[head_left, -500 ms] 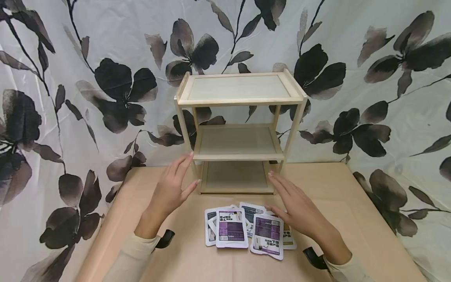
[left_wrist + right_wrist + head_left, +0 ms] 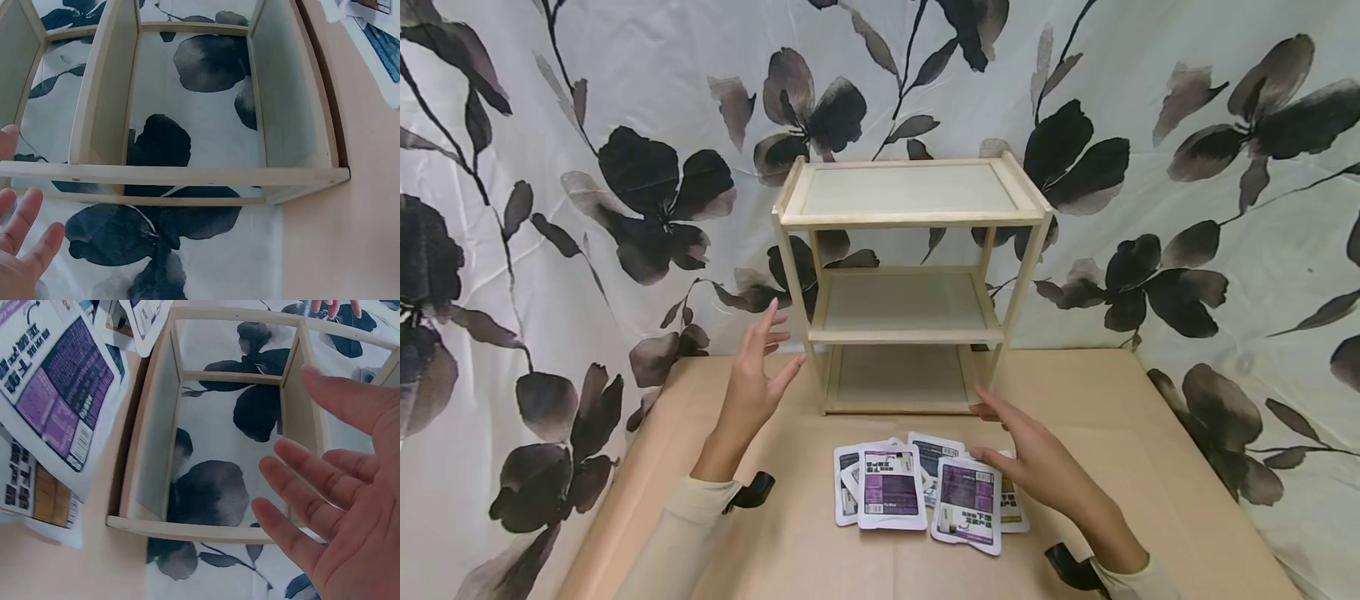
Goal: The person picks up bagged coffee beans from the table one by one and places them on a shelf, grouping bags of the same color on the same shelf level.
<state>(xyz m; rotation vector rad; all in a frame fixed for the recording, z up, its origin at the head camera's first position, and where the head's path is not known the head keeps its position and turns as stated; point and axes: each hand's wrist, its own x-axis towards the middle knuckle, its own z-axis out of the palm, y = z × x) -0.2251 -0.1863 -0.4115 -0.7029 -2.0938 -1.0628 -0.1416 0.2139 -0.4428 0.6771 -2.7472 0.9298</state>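
At the far edge of a paper-covered table (image 2: 1150,467), a three-tier wooden shelf (image 2: 906,283) is flanked by two hands, neither touching it. The left hand (image 2: 756,379) is held upright just beside the shelf's left post, fingers apart and gripping nothing; the right hand (image 2: 1037,467) is spread flat, empty, over the pile of sachets (image 2: 891,487), seemingly poised to take one. The pile lies fanned toward the near edge before the shelf; about six sachets can be counted, overlaps hiding any more.

The right hand (image 2: 350,506), fingers (image 2: 294,481) spread, hovers before the wooden shelf (image 2: 187,528), purple packets (image 2: 59,394) beside it.
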